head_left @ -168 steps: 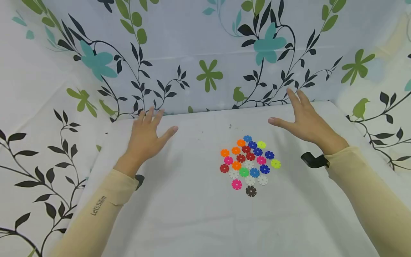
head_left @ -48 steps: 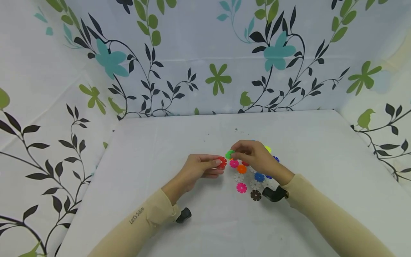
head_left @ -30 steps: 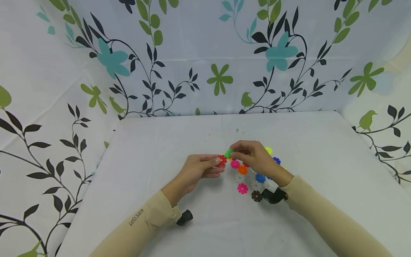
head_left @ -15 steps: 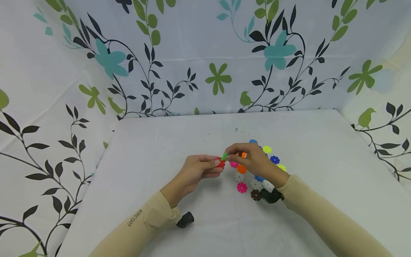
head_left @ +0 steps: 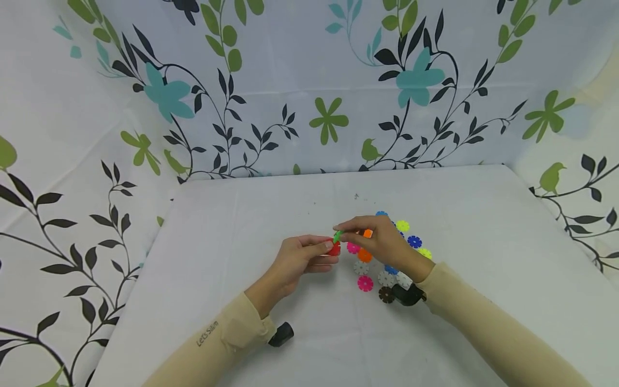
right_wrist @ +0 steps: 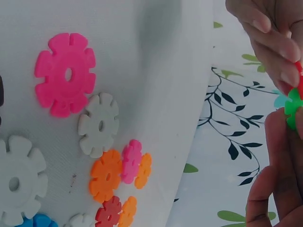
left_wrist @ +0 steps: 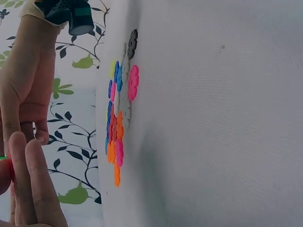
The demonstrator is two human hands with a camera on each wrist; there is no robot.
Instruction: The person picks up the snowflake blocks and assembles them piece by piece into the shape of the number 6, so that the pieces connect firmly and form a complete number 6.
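Observation:
My left hand [head_left: 295, 260] pinches a red notched plastic disc [head_left: 335, 249] between thumb and fingers, above the table left of the other discs. My right hand [head_left: 382, 239] pinches a green disc [head_left: 337, 236] of the same kind by its edge. Turned nearly edge-on, the green disc meets the upper edge of the red one. In the right wrist view, the green disc [right_wrist: 292, 109] touches the red disc [right_wrist: 300, 70] at its rim. Whether their slots interlock I cannot tell. Fingers cover much of both discs.
Loose discs lie flat on the white table [head_left: 232, 226]: pink [head_left: 365, 283], brown [head_left: 386, 294], orange [head_left: 365, 255], blue [head_left: 414, 241], yellow [head_left: 403, 226] and white [head_left: 361, 268]. My right hand and forearm hide part of them. A leaf-patterned cloth [head_left: 290, 70] stands behind.
The hands, earlier open and apart, now hold the red and green discs. Over the last second the green disc turned from face-on to edge-on and moved left against the red one.

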